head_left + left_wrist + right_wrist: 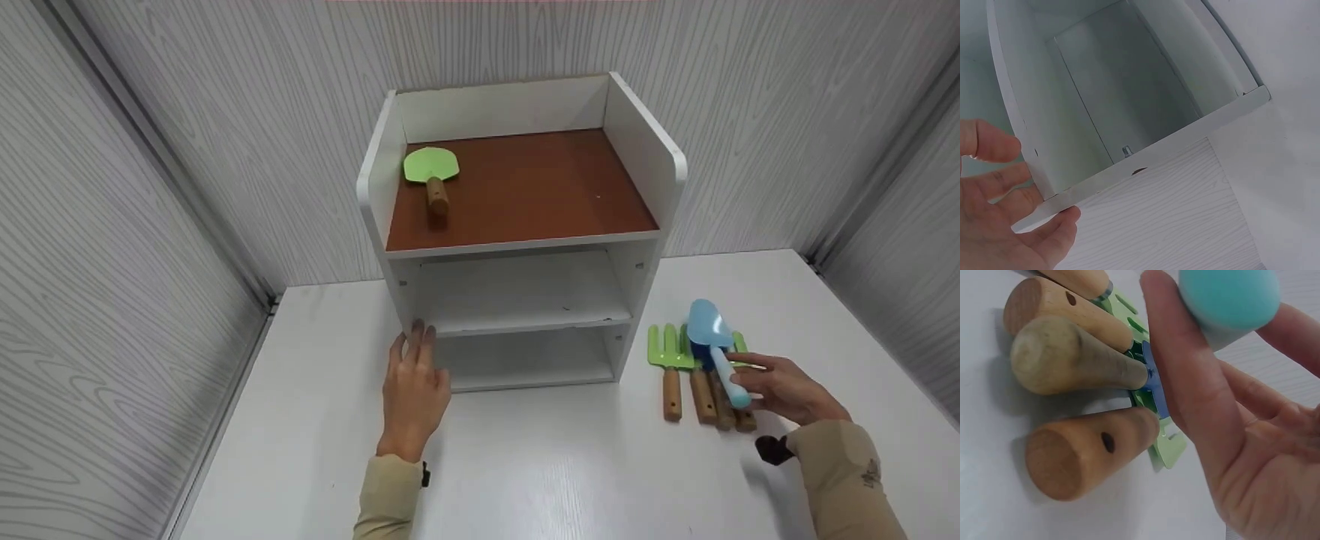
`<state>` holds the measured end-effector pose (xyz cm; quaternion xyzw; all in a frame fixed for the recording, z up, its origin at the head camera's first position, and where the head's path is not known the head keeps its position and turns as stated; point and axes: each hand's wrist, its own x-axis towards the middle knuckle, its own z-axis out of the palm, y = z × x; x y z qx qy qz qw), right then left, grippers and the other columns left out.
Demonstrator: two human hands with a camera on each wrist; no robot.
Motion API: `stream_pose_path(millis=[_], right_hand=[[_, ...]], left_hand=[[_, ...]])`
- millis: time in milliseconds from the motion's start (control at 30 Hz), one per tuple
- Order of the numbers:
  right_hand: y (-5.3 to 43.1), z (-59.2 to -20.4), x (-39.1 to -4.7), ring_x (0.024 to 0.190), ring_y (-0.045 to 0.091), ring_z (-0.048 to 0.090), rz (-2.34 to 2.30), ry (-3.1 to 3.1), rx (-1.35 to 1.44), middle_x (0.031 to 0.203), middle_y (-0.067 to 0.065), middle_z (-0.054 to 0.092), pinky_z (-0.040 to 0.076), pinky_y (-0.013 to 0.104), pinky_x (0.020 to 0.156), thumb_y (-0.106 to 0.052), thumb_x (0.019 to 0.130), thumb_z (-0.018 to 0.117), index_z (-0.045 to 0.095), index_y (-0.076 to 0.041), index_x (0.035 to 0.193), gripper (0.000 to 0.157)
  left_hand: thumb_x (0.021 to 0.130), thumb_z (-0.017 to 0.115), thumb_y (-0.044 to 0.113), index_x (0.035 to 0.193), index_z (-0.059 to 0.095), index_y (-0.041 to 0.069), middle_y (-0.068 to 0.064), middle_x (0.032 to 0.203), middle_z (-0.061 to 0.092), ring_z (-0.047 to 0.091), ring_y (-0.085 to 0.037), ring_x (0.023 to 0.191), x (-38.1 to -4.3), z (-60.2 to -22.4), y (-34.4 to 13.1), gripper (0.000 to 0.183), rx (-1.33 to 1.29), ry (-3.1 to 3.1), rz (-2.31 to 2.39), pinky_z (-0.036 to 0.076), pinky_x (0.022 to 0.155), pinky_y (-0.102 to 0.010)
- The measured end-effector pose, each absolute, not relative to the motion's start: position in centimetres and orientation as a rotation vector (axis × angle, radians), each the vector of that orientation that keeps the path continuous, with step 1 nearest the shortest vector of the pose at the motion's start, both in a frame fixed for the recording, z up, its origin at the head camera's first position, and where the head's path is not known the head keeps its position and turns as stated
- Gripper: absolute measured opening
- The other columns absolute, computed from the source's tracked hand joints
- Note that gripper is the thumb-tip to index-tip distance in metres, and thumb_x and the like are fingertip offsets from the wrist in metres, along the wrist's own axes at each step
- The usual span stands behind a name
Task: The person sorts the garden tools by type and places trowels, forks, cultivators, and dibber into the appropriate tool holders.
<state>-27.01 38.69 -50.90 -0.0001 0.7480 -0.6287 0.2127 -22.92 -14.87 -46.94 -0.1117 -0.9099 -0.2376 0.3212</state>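
In the head view, my right hand (pixel 787 386) pinches the handle of a light blue hand trowel (pixel 709 324), its blade pointing away from me. Beneath the trowel, a green garden fork (pixel 672 390) and several wooden-handled tools lie side by side on the table. One of those has a dark blue head (pixel 1154 379), mostly hidden under the trowel. My left hand (pixel 416 397) touches the front left edge of a white shelf unit (pixel 525 328), fingers extended. The left wrist view has those fingers on both sides of its panel edge (pixel 1050 202).
On the brown top board (pixel 540 187) of the unit lies a green trowel (pixel 432 165) with a wooden handle, at the left. Raised white sides border that board. Grey wood-grain walls (pixel 262 112) stand around the white table (pixel 525 465).
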Motion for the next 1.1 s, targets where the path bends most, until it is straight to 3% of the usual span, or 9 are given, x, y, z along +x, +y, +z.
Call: stream_pose_path(millis=[167, 333, 567, 767, 967, 1100], right_hand=[[37.7, -51.0, -26.6, 0.101, 0.013, 0.056, -1.691, 2.161, 0.038, 0.123, 0.002, 0.054, 0.053, 0.036, 0.086, -0.019, 0.1, 0.065, 0.029, 0.005, 0.155, 0.07], [37.1, -50.8, -26.1, 0.098, 0.013, 0.057, -1.714, 2.167, 0.028, 0.121, -0.001, 0.057, 0.053, 0.035, 0.083, -0.017, 0.099, 0.066, 0.031, 0.004, 0.155, 0.069], [36.6, -50.2, -25.6, 0.102, 0.011, 0.06, -1.728, 2.205, -0.033, 0.126, 0.003, 0.058, 0.054, 0.037, 0.085, -0.015, 0.099, 0.065, 0.027, 0.007, 0.155, 0.071], [35.8, -50.1, -25.0, 0.102, 0.011, 0.059, -1.78, 2.206, -0.044, 0.123, -0.001, 0.057, 0.054, 0.033, 0.082, -0.014, 0.099, 0.066, 0.031, 0.0, 0.156, 0.068], [35.1, -50.2, -24.5, 0.1, 0.009, 0.06, -1.902, 2.194, 0.003, 0.12, -0.003, 0.057, 0.056, 0.03, 0.076, -0.01, 0.096, 0.069, 0.045, -0.012, 0.149, 0.058], [34.8, -50.2, -24.4, 0.098, 0.01, 0.061, -1.941, 2.198, 0.037, 0.12, -0.002, 0.056, 0.055, 0.029, 0.072, -0.011, 0.095, 0.071, 0.044, -0.013, 0.149, 0.06]], left_hand=[[0.086, 0.071, 0.0, 0.134, 0.055, -0.013, -0.029, 0.14, 0.053, 0.05, -0.052, 0.122, -22.8, -46.9, -14.6, 0.053, -0.275, -2.404, -0.505, 0.05, 0.096, -0.056], [0.082, 0.08, 0.004, 0.133, 0.051, -0.013, -0.03, 0.14, 0.046, 0.045, -0.052, 0.118, -23.1, -47.0, -14.5, 0.062, -0.271, -2.458, -0.368, 0.049, 0.095, -0.057], [0.084, 0.075, 0.005, 0.135, 0.047, -0.011, -0.029, 0.139, 0.039, 0.039, -0.051, 0.12, -23.7, -47.3, -14.4, 0.061, -0.249, -2.532, -0.338, 0.045, 0.094, -0.058], [0.084, 0.078, 0.008, 0.139, 0.043, -0.01, -0.028, 0.139, 0.037, 0.037, -0.051, 0.125, -23.5, -48.0, -14.4, 0.068, -0.255, -2.498, -0.358, 0.042, 0.099, -0.059], [0.088, 0.069, 0.006, 0.143, 0.04, -0.011, -0.029, 0.141, 0.033, 0.034, -0.05, 0.129, -23.3, -48.7, -14.4, 0.065, -0.264, -2.476, -0.384, 0.042, 0.101, -0.058], [0.088, 0.065, 0.005, 0.143, 0.04, -0.012, -0.031, 0.14, 0.034, 0.036, -0.05, 0.128, -23.3, -48.8, -14.3, 0.063, -0.262, -2.457, -0.4, 0.043, 0.101, -0.058]])
